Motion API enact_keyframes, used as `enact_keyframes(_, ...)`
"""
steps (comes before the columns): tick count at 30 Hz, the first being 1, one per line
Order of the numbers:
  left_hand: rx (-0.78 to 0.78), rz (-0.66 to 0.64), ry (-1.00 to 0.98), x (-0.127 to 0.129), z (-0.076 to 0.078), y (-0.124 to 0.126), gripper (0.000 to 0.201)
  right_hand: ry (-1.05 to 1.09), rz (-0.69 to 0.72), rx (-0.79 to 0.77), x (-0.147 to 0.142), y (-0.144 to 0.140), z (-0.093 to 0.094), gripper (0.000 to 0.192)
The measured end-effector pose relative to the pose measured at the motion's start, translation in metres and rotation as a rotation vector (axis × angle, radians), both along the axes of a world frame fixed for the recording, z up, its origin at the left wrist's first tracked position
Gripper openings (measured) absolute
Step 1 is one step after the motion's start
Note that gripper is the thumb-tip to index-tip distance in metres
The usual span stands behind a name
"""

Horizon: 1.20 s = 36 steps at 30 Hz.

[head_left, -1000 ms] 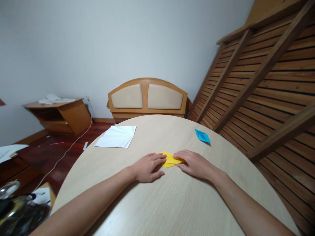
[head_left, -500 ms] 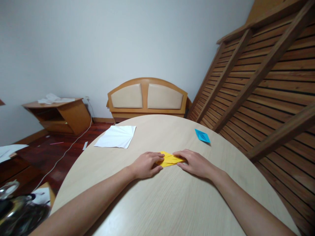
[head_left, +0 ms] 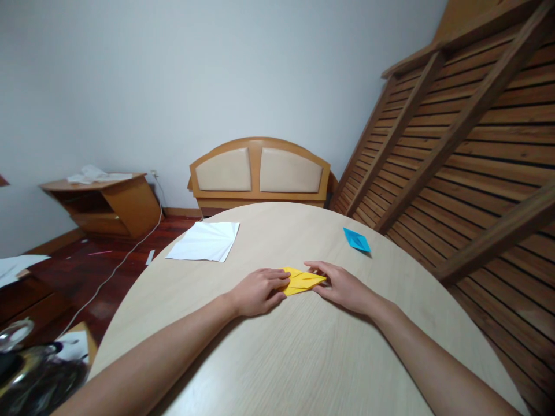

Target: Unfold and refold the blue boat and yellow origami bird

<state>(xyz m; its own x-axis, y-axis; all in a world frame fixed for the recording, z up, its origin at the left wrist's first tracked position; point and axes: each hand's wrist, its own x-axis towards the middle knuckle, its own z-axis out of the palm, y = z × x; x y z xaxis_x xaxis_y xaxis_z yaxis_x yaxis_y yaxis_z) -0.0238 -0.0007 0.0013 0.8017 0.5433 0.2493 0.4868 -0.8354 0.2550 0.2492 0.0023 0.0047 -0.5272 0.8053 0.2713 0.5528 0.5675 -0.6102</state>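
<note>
So both hands are down flat on the round table (head_left: pixel 303 358), working a folded yellow paper (head_left: pixel 302 279) that sits right between them. Left hand (head_left: pixel 259 292) is loosely curled, fingertips pressing the paper's left end. Right hand (head_left: pixel 342 286) has its fingers stretched out and low, pinning the right tip against the tabletop. The paper looks like a flat pointed shape with creases running along it.

Further out past the right hand there's a small blue folded piece (head_left: pixel 356 240), well apart from it. Beyond the left hand lies a white creased sheet (head_left: pixel 204 241), near the table's far edge.
</note>
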Motion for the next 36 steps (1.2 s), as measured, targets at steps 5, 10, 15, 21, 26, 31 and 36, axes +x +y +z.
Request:
enact_keyframes(5,-0.014,-0.013,-0.014,0.000,-0.001,0.000,0.038,-0.039,0.047,0.115,-0.004,0.000,0.002,0.044)
enact_keyframes(10,-0.018,-0.016,-0.019,0.001,0.000,0.000,0.038,-0.143,0.059,0.204,-0.005,-0.002,0.005,0.041)
enact_keyframes(15,-0.016,-0.034,-0.006,0.001,0.003,-0.002,0.038,-0.286,0.076,0.350,-0.013,-0.004,0.005,0.041)
enact_keyframes(21,-0.025,-0.101,-0.037,0.003,0.006,-0.003,0.040,-0.332,0.173,0.400,-0.023,-0.007,0.003,0.036)
enact_keyframes(26,0.010,-0.137,-0.024,-0.008,0.011,0.002,0.036,-0.383,0.153,0.373,-0.018,-0.004,0.001,0.030)
enact_keyframes(31,0.112,-0.175,0.000,-0.026,0.018,0.011,0.028,-0.413,0.170,0.369,-0.017,-0.003,0.003,0.031)
enact_keyframes(36,0.196,-0.089,-0.007,-0.033,0.019,0.015,0.032,-0.448,0.162,0.369,-0.018,-0.005,0.005,0.029)
